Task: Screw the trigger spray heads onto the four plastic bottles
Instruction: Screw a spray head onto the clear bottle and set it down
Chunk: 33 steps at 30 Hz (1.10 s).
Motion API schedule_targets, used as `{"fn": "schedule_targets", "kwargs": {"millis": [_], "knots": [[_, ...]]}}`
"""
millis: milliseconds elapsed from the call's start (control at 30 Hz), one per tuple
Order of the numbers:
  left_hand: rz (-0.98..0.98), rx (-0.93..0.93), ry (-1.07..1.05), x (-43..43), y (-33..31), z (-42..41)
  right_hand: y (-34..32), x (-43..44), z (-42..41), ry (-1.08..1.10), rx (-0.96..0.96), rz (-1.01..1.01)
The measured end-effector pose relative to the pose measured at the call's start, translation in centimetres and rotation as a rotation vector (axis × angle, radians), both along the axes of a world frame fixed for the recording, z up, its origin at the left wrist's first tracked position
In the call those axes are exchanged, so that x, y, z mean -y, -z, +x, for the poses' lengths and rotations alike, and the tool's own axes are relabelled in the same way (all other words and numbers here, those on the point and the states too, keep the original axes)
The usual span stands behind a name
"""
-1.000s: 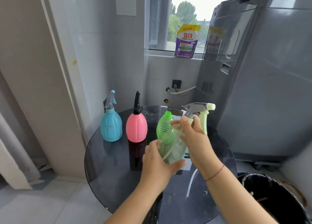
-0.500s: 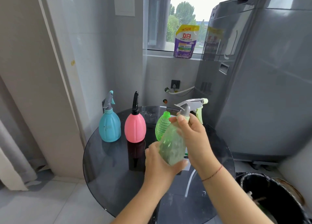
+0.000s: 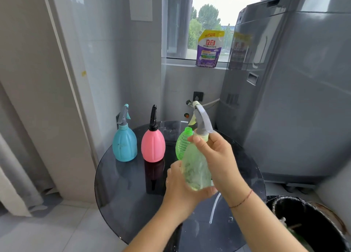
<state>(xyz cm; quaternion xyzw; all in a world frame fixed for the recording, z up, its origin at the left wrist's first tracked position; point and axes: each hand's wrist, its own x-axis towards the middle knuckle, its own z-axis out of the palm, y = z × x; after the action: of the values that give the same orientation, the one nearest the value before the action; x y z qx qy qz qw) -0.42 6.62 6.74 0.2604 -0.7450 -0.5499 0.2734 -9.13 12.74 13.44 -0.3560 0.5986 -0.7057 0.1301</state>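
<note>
My left hand [image 3: 182, 187] grips the base of a pale green see-through bottle [image 3: 195, 166] held tilted above the round dark glass table [image 3: 121, 191]. My right hand [image 3: 214, 157] is wrapped around its neck, fingers on the collar of a grey and pale green trigger head [image 3: 202, 120] that points up and away. Behind it stands a bright green bottle [image 3: 181, 145] with an open neck and no head. A pink bottle [image 3: 153, 145] with a black head and a blue bottle [image 3: 124, 145] with a grey and teal head stand at the table's back left.
A grey washing machine [image 3: 296, 100] rises on the right. A black bin [image 3: 307, 225] sits at lower right. A detergent pouch [image 3: 209, 48] stands on the window sill. A clear tube [image 3: 214, 208] lies on the table under my right wrist. Wall and curtain on the left.
The trigger head has turned from pointing right to pointing up and away, as my right hand twisted at the neck. The held bottle has shifted slightly; the standing bottles are unmoved.
</note>
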Motion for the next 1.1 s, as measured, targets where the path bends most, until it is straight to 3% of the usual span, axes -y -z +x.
{"fn": "schedule_targets", "kwargs": {"millis": [100, 167, 233, 333, 367, 433, 533, 600, 667, 800, 867, 933, 1000, 1033, 1100], "knots": [[0.317, 0.054, 0.444, 2.6, -0.9, 1.9, -0.8, -1.2, -1.4, -0.190, 0.113, -0.038], [0.414, 0.032, 0.614, 3.7, -1.5, 2.9, -1.0, -1.6, -1.6, -0.273, 0.166, -0.054], [0.301, 0.025, 0.498, 2.9, -1.4, 2.6, -0.8, -1.3, -1.2, -0.197, 0.174, -0.058], [-0.123, 0.094, -0.075, 0.4, -0.7, 1.2, -0.3, -0.3, -0.2, 0.055, 0.178, -0.051], [-0.193, 0.078, -0.152, -0.5, -0.5, 1.0, -0.1, -0.1, 0.0, 0.118, 0.165, -0.046], [-0.111, 0.027, -0.068, -0.8, -0.2, 0.9, -0.2, 0.0, 0.0, 0.153, 0.142, -0.033], [0.294, 0.000, 0.335, 1.5, -1.1, 1.7, -0.8, -0.8, -0.6, 0.026, 0.159, -0.031], [0.376, 0.005, 0.508, 2.8, -1.5, 2.1, -0.9, -1.2, -1.1, -0.074, 0.198, -0.041], [0.250, -0.005, 0.421, 2.2, -1.2, 1.7, -0.5, -1.0, -1.0, -0.026, 0.201, -0.046], [-0.106, -0.005, -0.107, -1.2, 0.4, 0.3, 0.5, 0.3, -0.3, 0.200, 0.111, 0.021], [0.009, -0.031, -0.026, -0.7, 0.8, 0.3, 0.6, 0.2, -0.3, 0.142, 0.117, 0.023], [0.217, -0.025, 0.241, 0.9, 0.0, 1.0, 0.2, -0.4, -0.9, -0.001, 0.129, -0.006], [0.290, -0.004, 0.378, 1.8, -0.5, 1.6, -0.4, -1.0, -1.3, -0.076, 0.140, -0.030], [0.239, 0.000, 0.330, 1.5, -0.5, 1.6, -0.5, -1.1, -1.2, -0.045, 0.139, -0.033], [0.018, 0.026, 0.029, -0.1, -0.3, 1.0, -0.4, -0.5, -0.6, 0.083, 0.129, -0.041]]}}
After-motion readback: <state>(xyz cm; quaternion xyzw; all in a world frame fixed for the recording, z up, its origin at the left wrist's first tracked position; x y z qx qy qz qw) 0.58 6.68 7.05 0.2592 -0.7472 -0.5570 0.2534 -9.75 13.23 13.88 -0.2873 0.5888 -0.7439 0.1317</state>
